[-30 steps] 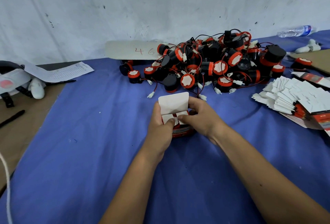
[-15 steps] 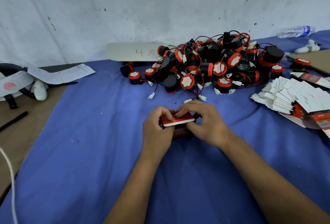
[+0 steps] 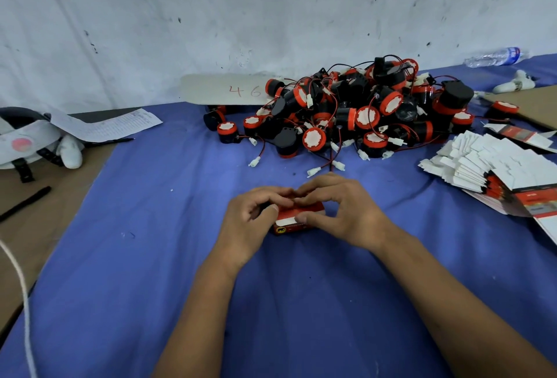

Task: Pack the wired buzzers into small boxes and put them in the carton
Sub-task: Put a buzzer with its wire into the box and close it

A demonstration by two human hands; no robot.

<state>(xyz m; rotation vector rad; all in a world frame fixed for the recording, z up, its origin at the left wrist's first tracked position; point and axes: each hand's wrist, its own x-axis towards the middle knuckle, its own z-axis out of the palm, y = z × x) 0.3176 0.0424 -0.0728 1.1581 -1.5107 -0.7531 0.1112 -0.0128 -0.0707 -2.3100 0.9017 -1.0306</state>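
Note:
A small red and white box [image 3: 297,221] rests on the blue cloth [image 3: 150,227] at the centre. My left hand [image 3: 251,221] grips its left side and my right hand [image 3: 340,212] presses down on its top flap from the right. The box's contents are hidden. Behind it lies a big heap of black and red wired buzzers [image 3: 355,112] with white plugs. A fanned stack of flat unfolded boxes [image 3: 494,166] sits at the right. No carton is clearly in view.
A cardboard strip marked 46 [image 3: 223,89] leans at the wall. A printed sheet [image 3: 108,123] and a headset [image 3: 27,139] lie at the left on the brown tabletop. A plastic bottle [image 3: 494,58] lies far right. A white cord [image 3: 18,296] hangs at the left edge.
The box's white top flap stood up open a second ago; both hands have folded it down and now hold the box shut, lower on the cloth.

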